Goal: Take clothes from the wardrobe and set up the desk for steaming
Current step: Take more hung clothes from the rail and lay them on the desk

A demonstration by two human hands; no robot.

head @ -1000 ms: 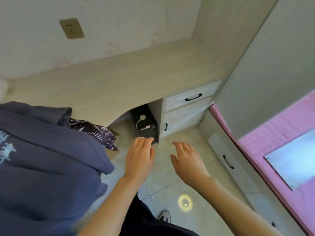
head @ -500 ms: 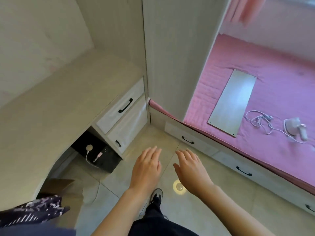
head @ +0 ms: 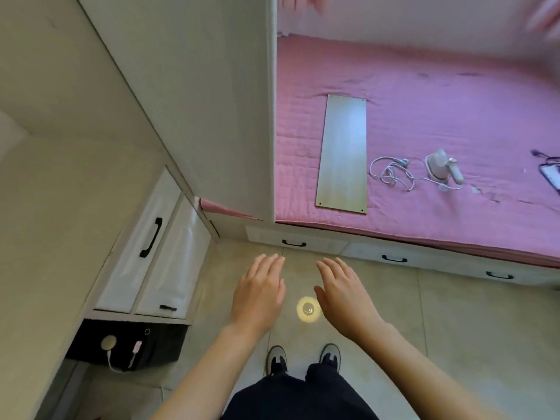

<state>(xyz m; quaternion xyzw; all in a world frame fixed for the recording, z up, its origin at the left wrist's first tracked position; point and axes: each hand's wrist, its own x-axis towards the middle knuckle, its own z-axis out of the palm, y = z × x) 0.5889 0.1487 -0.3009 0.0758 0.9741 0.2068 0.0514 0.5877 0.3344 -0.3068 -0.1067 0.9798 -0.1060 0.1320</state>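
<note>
My left hand [head: 259, 294] and my right hand [head: 342, 298] hang in front of me over the tiled floor, fingers straight, holding nothing. The light wooden desk [head: 51, 207] runs along the left. On the pink bed [head: 439, 101] lie a long pale board [head: 342, 153] and a small white handheld steamer [head: 444, 169] with its coiled cord [head: 391, 174]. No clothes are in view.
Desk drawers with black handles [head: 151, 237] sit at the left, a black box with plugged cables [head: 127, 344] under the desk. A tall cabinet panel [head: 212, 101] divides desk and bed. Bed-base drawers [head: 294, 242] line the floor. A phone [head: 551, 177] lies at the bed's right edge.
My view has swung right from the desk to the bed. The dark clothes on the desk have left the frame. Both hands stay empty in front of me.
</note>
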